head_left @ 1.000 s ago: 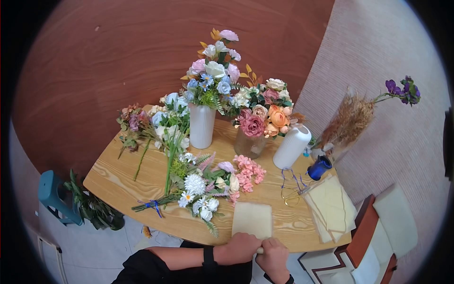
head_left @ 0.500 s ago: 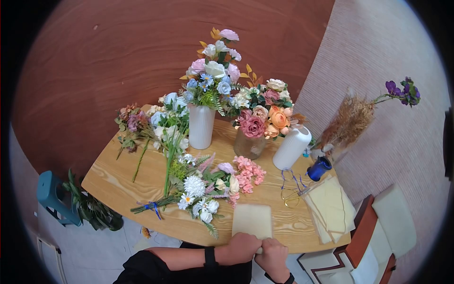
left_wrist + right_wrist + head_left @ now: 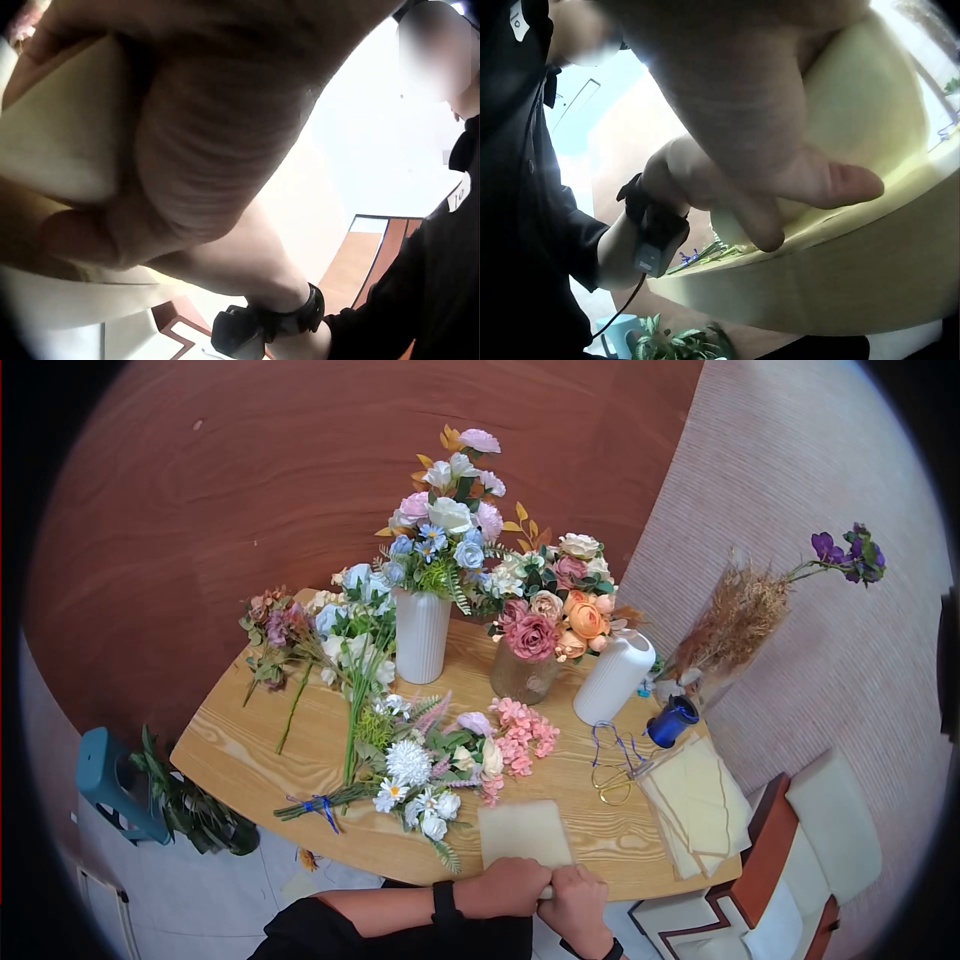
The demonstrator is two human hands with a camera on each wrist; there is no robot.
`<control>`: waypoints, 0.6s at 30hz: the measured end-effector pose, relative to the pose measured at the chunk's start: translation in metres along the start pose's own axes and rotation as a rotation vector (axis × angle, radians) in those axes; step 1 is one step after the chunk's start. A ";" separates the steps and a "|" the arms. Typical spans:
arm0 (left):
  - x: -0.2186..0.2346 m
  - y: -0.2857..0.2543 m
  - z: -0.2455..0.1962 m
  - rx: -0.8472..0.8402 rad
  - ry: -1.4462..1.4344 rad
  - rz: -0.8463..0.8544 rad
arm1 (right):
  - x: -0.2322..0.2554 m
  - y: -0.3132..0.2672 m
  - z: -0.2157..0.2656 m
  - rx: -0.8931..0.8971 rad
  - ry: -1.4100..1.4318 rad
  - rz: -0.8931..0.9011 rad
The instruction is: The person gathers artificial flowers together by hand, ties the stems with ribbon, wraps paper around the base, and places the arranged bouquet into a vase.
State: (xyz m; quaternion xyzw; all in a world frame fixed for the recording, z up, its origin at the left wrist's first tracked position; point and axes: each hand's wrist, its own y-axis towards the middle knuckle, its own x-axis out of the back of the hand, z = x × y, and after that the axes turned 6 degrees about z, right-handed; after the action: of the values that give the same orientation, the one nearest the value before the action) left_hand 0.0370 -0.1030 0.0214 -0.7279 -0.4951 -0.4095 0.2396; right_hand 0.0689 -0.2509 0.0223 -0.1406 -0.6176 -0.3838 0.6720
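At the table's near edge my left hand (image 3: 516, 886) and right hand (image 3: 577, 900) are side by side, both gripping the near edge of a cream sheet of wrapping paper (image 3: 522, 830). Its far part spreads forward over the tabletop. In the left wrist view the paper (image 3: 71, 127) bends up between the thumb and the other fingers. The right thumb (image 3: 847, 184) lies against the paper's underside in the right wrist view. Just beyond the sheet, to the left, is a tied bunch of artificial flowers (image 3: 408, 762) with a blue ribbon around its stems.
More cream sheets (image 3: 695, 800) lie at the right, near gold-handled scissors (image 3: 612, 785) and a blue ribbon spool (image 3: 672, 720). A white vase (image 3: 615, 678) stands behind. Further back are a flower-filled white vase (image 3: 421, 640) and a glass vase (image 3: 525, 675). Loose stems (image 3: 293, 710) lie at the left.
The sheet's far edge has shifted slightly left and tilted, while both hands keep their hold at nearly the same place. The head view has dipped a little.
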 end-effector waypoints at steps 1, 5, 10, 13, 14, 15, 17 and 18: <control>0.003 -0.001 -0.001 -0.019 -0.002 0.006 | 0.000 0.000 -0.001 0.025 -0.008 -0.005; -0.021 0.004 0.003 -0.147 0.110 -0.283 | 0.007 -0.003 0.003 -0.152 -0.035 0.277; 0.001 0.001 -0.004 0.021 0.065 -0.003 | -0.004 0.000 -0.003 0.002 0.073 -0.057; 0.015 0.002 -0.007 0.053 0.037 0.060 | -0.002 0.000 -0.006 0.064 0.027 -0.094; 0.016 0.003 -0.007 0.047 0.040 0.088 | 0.000 -0.001 -0.005 0.062 0.028 -0.097; 0.010 0.004 -0.006 0.047 0.042 0.089 | 0.003 -0.003 -0.002 -0.037 0.004 0.030; -0.011 0.007 -0.001 -0.159 0.221 -0.288 | 0.006 -0.004 0.000 -0.133 -0.018 0.155; -0.013 0.007 0.000 -0.158 0.223 -0.291 | 0.006 -0.005 0.000 -0.168 -0.028 0.213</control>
State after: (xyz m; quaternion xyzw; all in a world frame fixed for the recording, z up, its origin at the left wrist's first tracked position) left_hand 0.0408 -0.1126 0.0113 -0.6155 -0.5318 -0.5553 0.1734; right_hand 0.0657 -0.2563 0.0267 -0.2663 -0.5743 -0.3586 0.6860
